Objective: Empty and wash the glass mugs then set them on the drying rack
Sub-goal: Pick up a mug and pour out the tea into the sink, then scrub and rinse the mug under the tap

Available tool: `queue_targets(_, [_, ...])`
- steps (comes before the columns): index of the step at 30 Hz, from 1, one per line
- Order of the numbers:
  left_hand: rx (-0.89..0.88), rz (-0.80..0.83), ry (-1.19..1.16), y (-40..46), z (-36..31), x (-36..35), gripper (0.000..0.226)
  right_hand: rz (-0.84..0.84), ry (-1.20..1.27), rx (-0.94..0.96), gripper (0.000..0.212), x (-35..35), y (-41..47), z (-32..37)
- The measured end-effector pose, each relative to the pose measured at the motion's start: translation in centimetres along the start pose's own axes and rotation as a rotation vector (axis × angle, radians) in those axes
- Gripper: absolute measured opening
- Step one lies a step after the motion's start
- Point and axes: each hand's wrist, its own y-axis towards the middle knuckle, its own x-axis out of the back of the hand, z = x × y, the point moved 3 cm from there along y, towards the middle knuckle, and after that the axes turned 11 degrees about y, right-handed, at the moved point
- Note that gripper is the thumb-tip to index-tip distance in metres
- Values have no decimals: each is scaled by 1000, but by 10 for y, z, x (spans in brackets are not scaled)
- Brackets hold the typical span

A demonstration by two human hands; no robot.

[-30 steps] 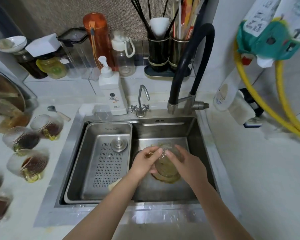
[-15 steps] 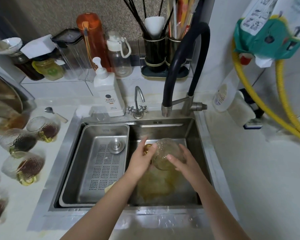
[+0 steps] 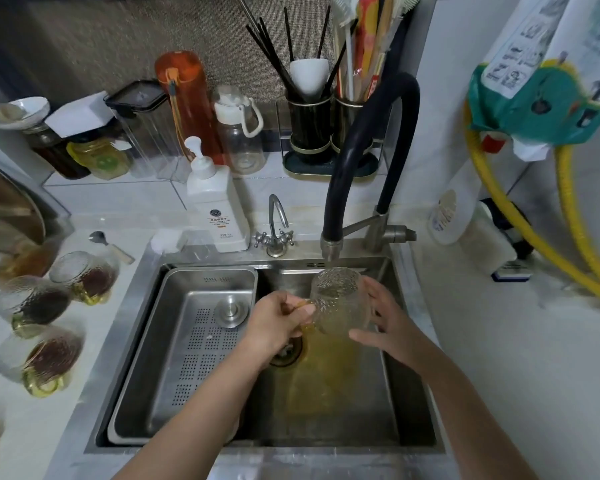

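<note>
Here, in the head view, a textured glass mug (image 3: 338, 299) hangs over the steel sink (image 3: 329, 420), just beneath the spout of the black pull-down faucet (image 3: 364, 150). The left hand (image 3: 274, 327) pinches its amber handle; the right hand (image 3: 392, 323) cups its right side with straight, spread fingers. Amber liquid pools on the basin floor beside the drain (image 3: 288, 351). A perforated drain tray (image 3: 187, 351) fills the sink's left half. Three unwashed mugs (image 3: 35, 306) stand on the left counter.
</note>
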Motion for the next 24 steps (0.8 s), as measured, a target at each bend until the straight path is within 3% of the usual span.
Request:
queue_targets(2, [-38, -51, 99, 3, -1, 4, 13, -107, 115, 4, 51, 18, 10, 6])
queue_targets(4, [-81, -84, 126, 4, -5, 7, 13, -385, 78, 4, 35, 46, 26, 7])
queue_targets(6, [-105, -96, 84, 6, -7, 8, 12, -611, 7, -25, 37, 73, 43, 6])
queue_targets(8, [-112, -103, 19, 9, -10, 8, 10, -733, -8, -76, 44, 94, 61, 2])
queue_targets(11, [-139, -119, -41, 12, -14, 9, 8, -807, -36, -144, 47, 114, 85, -2])
queue_targets(14, [-170, -123, -33, 13, -16, 11, 9, -796, -183, -127, 20, 120, 103, -5])
queue_targets(24, [-164, -105, -17, 13, -3, 15, 10, -915, -187, -74, 26, 130, 115, -17])
